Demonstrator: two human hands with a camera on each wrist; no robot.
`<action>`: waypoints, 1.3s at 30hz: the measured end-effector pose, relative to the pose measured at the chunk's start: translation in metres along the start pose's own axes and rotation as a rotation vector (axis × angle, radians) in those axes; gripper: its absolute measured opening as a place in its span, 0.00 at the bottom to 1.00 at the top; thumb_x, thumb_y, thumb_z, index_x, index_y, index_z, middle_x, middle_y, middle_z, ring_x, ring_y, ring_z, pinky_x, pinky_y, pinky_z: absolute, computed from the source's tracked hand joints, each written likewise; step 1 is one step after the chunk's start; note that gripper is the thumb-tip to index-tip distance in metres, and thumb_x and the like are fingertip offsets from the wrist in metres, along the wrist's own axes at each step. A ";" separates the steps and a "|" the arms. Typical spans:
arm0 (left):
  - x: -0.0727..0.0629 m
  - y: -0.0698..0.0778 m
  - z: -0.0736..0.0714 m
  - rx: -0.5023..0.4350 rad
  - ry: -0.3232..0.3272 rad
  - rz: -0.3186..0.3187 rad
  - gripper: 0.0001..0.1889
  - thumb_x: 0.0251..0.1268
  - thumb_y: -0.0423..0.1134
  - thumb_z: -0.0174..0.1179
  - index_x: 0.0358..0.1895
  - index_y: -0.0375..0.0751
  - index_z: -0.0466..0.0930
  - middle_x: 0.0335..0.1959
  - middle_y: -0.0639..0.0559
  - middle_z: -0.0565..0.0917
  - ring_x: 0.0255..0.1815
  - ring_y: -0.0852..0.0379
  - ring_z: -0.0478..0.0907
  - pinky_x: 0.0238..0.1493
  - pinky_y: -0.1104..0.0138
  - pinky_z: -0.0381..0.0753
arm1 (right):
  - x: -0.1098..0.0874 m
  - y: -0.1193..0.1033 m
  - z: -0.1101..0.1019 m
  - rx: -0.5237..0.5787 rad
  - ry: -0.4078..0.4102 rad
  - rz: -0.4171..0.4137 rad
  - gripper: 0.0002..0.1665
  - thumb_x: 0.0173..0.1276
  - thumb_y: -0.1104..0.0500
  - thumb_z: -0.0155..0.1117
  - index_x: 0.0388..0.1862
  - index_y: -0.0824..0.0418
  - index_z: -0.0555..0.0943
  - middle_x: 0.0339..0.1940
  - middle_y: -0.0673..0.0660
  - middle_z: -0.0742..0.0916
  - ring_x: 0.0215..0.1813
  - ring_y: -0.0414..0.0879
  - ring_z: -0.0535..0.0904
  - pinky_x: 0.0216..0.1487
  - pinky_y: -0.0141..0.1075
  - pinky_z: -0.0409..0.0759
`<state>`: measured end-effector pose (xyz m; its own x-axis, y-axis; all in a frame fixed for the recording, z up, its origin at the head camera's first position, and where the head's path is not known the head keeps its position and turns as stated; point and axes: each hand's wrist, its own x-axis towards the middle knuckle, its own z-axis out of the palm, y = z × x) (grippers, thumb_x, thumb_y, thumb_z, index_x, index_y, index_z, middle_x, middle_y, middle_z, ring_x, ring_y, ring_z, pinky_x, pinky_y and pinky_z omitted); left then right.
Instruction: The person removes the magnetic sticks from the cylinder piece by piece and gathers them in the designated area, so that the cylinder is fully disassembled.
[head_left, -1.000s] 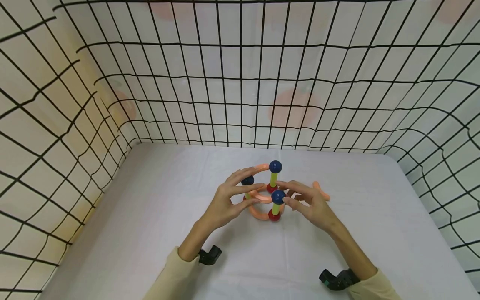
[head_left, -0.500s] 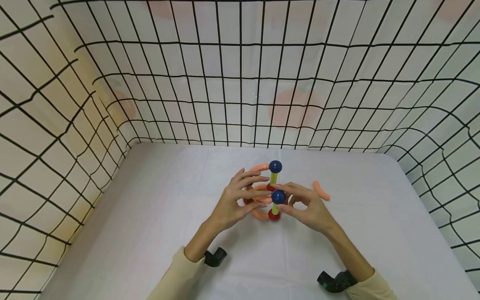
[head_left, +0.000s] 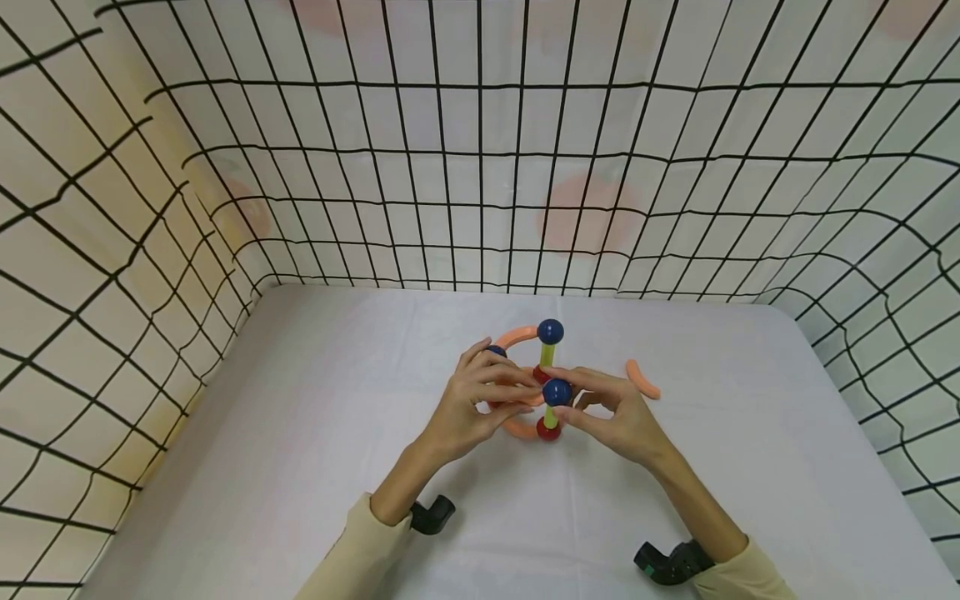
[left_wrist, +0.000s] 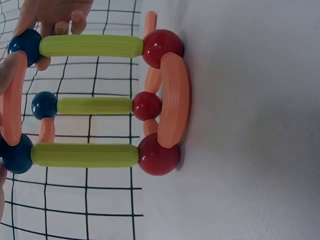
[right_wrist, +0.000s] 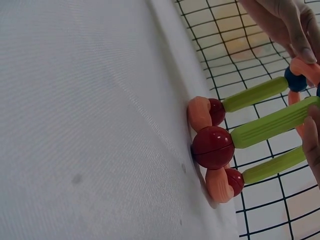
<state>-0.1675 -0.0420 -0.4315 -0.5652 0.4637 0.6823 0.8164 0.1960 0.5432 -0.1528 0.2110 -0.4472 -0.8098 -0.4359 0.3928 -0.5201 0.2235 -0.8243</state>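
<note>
the left hand [head_left: 472, 408] pinches a curved orange rod [left_wrist: 13, 107] at the top of the ball-and-rod frame [left_wrist: 95, 106], which stands upright on the bench [head_left: 337, 400]; the right hand [head_left: 615, 408] grips the near blue ball [head_left: 557, 392]. a loose orange piece [head_left: 642, 380] lies to the right, apart from it.

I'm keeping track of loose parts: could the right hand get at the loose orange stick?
Probably yes: the loose orange stick lies close beside the right hand, with nothing seen covering it, though that hand would likely first have to release the front blue ball.
</note>
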 end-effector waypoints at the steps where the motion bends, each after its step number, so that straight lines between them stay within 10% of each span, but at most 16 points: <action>1: 0.000 0.000 0.000 0.000 -0.003 -0.004 0.11 0.54 0.30 0.77 0.42 0.41 0.93 0.43 0.50 0.92 0.53 0.52 0.82 0.80 0.40 0.59 | 0.000 0.000 0.000 0.000 0.001 -0.002 0.31 0.66 0.71 0.70 0.68 0.62 0.80 0.62 0.63 0.87 0.54 0.36 0.82 0.46 0.31 0.85; 20: 0.001 -0.002 0.000 -0.002 -0.015 0.022 0.10 0.55 0.29 0.76 0.41 0.40 0.93 0.42 0.50 0.92 0.49 0.54 0.83 0.76 0.38 0.63 | 0.001 0.001 0.001 0.029 0.025 -0.041 0.29 0.64 0.74 0.72 0.64 0.66 0.82 0.58 0.66 0.88 0.48 0.38 0.88 0.48 0.31 0.88; 28: 0.002 -0.003 -0.002 0.002 -0.033 0.009 0.10 0.57 0.29 0.75 0.42 0.40 0.93 0.43 0.50 0.93 0.49 0.56 0.82 0.79 0.42 0.62 | 0.002 0.001 0.001 0.039 0.022 -0.042 0.28 0.63 0.75 0.71 0.63 0.69 0.82 0.60 0.44 0.88 0.48 0.38 0.87 0.47 0.31 0.88; 39: 0.003 -0.004 -0.002 -0.011 -0.032 0.031 0.10 0.57 0.29 0.75 0.43 0.40 0.93 0.42 0.50 0.93 0.48 0.56 0.82 0.78 0.40 0.62 | 0.002 -0.001 0.002 0.053 0.021 -0.039 0.27 0.63 0.75 0.71 0.62 0.75 0.80 0.61 0.39 0.87 0.47 0.38 0.87 0.48 0.31 0.88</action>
<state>-0.1724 -0.0429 -0.4305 -0.5358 0.4965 0.6830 0.8319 0.1720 0.5275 -0.1535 0.2081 -0.4460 -0.7950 -0.4253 0.4326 -0.5365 0.1600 -0.8286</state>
